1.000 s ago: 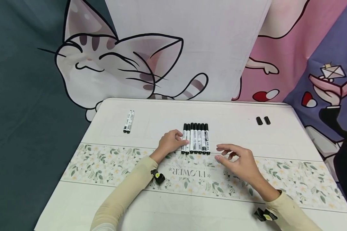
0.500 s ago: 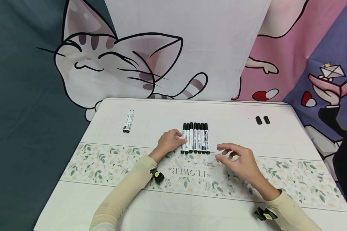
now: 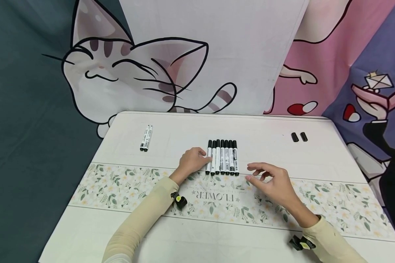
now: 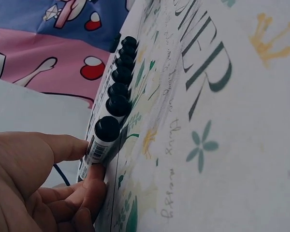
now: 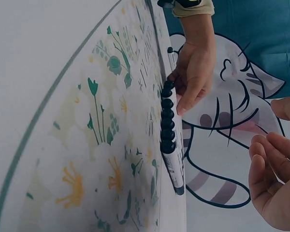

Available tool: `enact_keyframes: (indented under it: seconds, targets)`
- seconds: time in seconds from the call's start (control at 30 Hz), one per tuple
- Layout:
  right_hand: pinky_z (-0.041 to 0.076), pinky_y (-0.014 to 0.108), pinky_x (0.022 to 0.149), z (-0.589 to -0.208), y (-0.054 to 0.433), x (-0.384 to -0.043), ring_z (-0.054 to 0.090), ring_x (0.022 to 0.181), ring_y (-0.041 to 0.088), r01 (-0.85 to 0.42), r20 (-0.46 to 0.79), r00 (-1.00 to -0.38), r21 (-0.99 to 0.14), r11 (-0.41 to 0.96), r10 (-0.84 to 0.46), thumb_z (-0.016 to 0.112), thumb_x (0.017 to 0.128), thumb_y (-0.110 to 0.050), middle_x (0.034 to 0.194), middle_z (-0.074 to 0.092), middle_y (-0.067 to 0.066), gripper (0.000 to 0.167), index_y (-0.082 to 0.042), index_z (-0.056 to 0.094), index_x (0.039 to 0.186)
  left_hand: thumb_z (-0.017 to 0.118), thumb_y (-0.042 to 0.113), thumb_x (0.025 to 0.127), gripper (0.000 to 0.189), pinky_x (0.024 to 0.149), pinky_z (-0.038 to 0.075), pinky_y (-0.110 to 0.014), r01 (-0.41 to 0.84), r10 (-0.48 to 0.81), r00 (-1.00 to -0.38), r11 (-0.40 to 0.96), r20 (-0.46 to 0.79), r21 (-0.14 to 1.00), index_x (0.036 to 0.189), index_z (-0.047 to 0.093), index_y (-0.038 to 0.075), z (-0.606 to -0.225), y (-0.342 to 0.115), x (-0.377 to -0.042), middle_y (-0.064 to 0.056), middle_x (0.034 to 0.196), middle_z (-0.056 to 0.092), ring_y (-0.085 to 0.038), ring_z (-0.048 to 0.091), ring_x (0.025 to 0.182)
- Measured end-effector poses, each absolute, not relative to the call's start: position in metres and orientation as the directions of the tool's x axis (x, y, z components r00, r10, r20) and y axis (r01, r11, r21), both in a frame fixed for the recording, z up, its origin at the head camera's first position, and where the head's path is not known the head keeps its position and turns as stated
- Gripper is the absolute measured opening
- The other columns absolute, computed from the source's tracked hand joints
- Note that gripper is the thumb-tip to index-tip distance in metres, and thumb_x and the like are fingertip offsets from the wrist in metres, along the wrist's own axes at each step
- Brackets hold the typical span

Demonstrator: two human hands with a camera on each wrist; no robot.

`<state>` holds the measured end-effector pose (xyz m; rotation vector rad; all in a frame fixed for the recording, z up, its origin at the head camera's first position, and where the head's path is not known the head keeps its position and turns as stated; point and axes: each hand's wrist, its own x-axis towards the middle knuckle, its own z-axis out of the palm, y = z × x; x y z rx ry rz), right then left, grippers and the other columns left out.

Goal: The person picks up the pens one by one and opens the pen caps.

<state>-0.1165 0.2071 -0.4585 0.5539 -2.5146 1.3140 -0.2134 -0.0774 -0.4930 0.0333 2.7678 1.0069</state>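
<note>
While the left hand (image 3: 191, 160) pinches the end white, black-capped cylindrical marker (image 4: 101, 145) between thumb and fingers, with six matching markers (image 3: 226, 157) beyond its thumb and the right hand (image 3: 271, 181) loosely spread, empty, a sideways tug could skew them.

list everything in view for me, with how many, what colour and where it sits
capped markers: 7, white with black caps and ends, side by side mid-table
uncapped markers: 2, white with black ends, together at far left of table
loose caps: 2, black, far right of table
table cover: 1, white with a floral band reading FLOWER, under everything
cat backdrop: 1, white, behind the table
curtain: 1, dark green, left
cartoon drape: 1, pink and purple, right
wrist cameras: 2, black, one per wrist
sleeves: 2, pale yellow, on both arms
left hand: 1, bare, pinching the leftmost capped marker
right hand: 1, bare, right of the row, holding nothing
</note>
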Motion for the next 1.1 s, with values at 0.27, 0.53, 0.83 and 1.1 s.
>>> enact_keyframes:
  seconds: [0.27,0.53,0.83,1.1]
  targets:
    - [0.053,0.020,0.064,-0.449,0.207,-0.125,0.068,0.082,0.010,-0.493,0.424,-0.869,-0.700,0.517,-0.255,0.085,0.082,-0.006,0.102,0.077,0.001,0.035,-0.015,0.076,0.115,0.068,0.034,0.096,0.035,0.083,0.056,-0.040,-0.036,0.126,-0.976,0.711,-0.179,0.702,0.117,0.075,0.006,-0.492,-0.088,-0.211,-0.005,0.103,0.076,-0.019,0.070,0.089]
    - [0.052,0.019,0.066,-0.437,0.205,-0.136,0.067,0.084,0.008,-0.519,0.433,-0.853,-0.662,0.541,-0.290,0.086,0.082,-0.011,0.104,0.077,-0.001,0.035,-0.016,0.076,0.116,0.052,0.025,0.106,0.035,0.069,0.050,-0.031,0.020,0.241,-0.958,0.605,-0.159,0.796,0.122,0.069,-0.001,-0.486,-0.097,-0.201,-0.008,0.083,0.065,-0.013,0.058,0.069]
    - [0.053,0.018,0.066,-0.426,0.205,-0.145,0.070,0.084,0.014,-0.544,0.453,-0.838,-0.650,0.530,-0.304,0.087,0.081,-0.011,0.106,0.077,-0.004,0.035,-0.017,0.077,0.114,0.051,0.017,0.109,0.035,0.079,0.062,-0.042,0.032,0.348,-0.931,0.386,-0.114,0.922,0.140,0.057,0.003,-0.469,-0.096,-0.180,-0.013,0.121,0.059,-0.021,0.073,0.087]
    - [0.053,0.018,0.067,-0.414,0.206,-0.152,0.068,0.085,0.008,-0.562,0.465,-0.826,-0.633,0.532,-0.320,0.087,0.081,-0.012,0.107,0.077,-0.004,0.035,-0.017,0.077,0.115,0.057,0.017,0.106,0.031,0.075,0.058,-0.033,0.166,0.425,-0.905,0.364,-0.005,0.917,0.135,0.061,0.006,-0.456,-0.097,-0.163,-0.018,0.112,0.069,-0.034,0.072,0.096]
